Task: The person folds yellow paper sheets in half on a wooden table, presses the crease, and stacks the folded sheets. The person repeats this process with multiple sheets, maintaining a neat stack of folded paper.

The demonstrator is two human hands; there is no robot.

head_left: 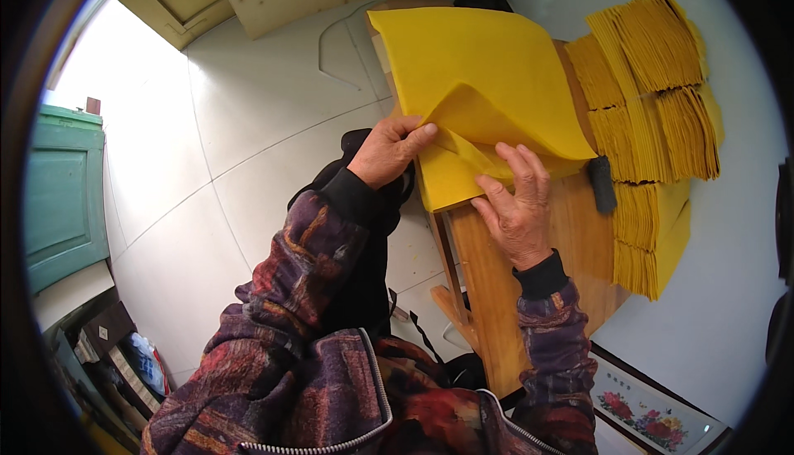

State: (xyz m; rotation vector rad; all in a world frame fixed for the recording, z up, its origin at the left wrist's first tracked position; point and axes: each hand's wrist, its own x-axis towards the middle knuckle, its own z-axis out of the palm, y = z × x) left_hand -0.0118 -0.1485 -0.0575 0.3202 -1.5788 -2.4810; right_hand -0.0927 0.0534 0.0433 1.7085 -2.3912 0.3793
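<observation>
A stack of broad yellow sheets (pixel 488 41), perhaps paper, lies on the wooden table with its near part overhanging the left edge. The top sheet is lifted into a raised, hollow fold near me. My left hand (pixel 387 150) pinches the left edge of that sheet between thumb and fingers. At the near edge, my right hand (pixel 521 207) rests its fingertips on the sheet, thumb and fingers spread apart. Whether anything lies under the right fingertips is hidden.
Several bundles of folded yellow sheets (pixel 662 50) stand along the table's right side by the wall. A dark grey roll-like object (pixel 602 184) lies between them and the stack. The wooden table (pixel 513 306) has a bare near part. A green cabinet (pixel 68 198) stands left on the tiled floor (pixel 174 207).
</observation>
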